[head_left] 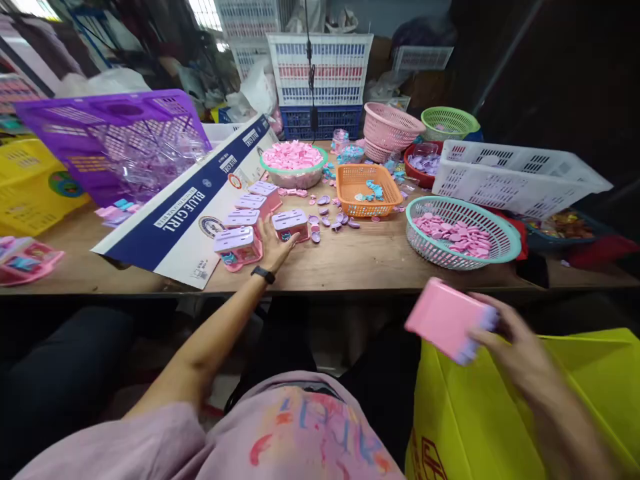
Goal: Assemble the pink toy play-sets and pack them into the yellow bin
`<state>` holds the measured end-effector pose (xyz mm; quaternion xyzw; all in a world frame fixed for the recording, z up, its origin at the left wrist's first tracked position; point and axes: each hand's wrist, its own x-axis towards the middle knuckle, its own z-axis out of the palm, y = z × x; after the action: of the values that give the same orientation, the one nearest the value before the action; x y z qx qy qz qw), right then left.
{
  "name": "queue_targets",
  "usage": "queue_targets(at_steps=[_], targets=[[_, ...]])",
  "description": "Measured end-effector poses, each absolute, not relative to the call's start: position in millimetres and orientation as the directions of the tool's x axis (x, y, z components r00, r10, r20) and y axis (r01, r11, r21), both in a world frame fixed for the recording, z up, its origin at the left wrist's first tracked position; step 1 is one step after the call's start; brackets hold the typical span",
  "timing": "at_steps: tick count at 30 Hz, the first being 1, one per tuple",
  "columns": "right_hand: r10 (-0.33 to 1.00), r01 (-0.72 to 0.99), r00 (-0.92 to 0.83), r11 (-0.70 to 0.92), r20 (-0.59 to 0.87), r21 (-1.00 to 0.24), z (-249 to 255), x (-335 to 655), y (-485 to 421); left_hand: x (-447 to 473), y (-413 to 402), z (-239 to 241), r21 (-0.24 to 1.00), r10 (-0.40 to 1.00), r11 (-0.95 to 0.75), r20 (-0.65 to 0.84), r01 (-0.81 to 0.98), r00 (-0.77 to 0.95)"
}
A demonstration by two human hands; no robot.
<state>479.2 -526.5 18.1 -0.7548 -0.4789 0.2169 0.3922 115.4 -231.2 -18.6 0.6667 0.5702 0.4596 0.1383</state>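
My left hand reaches over the table with its fingers spread, between small pink toy houses with lilac tops. One toy house stands just right of my fingers, and another toy house is at the left; whether I touch either is unclear. More of them stand in a row behind. Blurred by motion, my right hand grips a pink and lilac toy house by its lilac end. It is in front of the table edge, above a large yellow bag.
Pink parts fill a teal basket and a round green-rimmed bowl. An orange basket holds blue pieces. Loose lilac pieces lie nearby. A printed cardboard flap slants along the left, before a purple crate.
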Motion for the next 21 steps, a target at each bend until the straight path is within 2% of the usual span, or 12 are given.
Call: queue_targets(at_steps=[2,4,5,9,11,14,17,19,21], targets=[[0.893,0.404,0.451,-0.205,-0.001,-0.892,11,434,-489,114,-259,-18,0.679,0.826,-0.409,0.559,0.609,-0.069],[0.93,0.375,0.362,-0.199,-0.055,-0.905,6,384,-435,111,-290,-17,0.647,0.792,-0.531,0.609,0.547,0.047],[0.941,0.428,0.333,-0.2,-0.052,-0.881,5,361,-407,108,-302,-18,0.636,0.781,-0.574,0.614,0.516,0.114],[0.954,0.737,0.299,-0.225,0.009,-0.637,6,303,-318,97,-316,-24,0.658,0.756,-0.651,0.517,0.377,0.402],[0.969,0.766,0.243,-0.17,0.034,-0.62,4,293,-300,91,-305,-28,0.683,0.749,-0.643,0.466,0.347,0.471],[0.982,0.65,0.189,-0.122,0.005,-0.75,-5,293,-299,75,-288,-30,0.744,0.794,-0.58,0.424,0.333,0.437],[0.981,0.498,0.195,-0.114,-0.017,-0.86,-21,297,-309,58,-288,-25,0.764,0.857,-0.514,0.431,0.39,0.284],[0.979,0.446,0.201,-0.109,-0.019,-0.888,-33,295,-318,54,-297,-17,0.709,0.86,-0.494,0.482,0.503,0.165],[0.979,0.415,0.201,-0.115,-0.033,-0.903,-40,288,-326,58,-309,-9,0.608,0.835,-0.51,0.52,0.608,0.181]])
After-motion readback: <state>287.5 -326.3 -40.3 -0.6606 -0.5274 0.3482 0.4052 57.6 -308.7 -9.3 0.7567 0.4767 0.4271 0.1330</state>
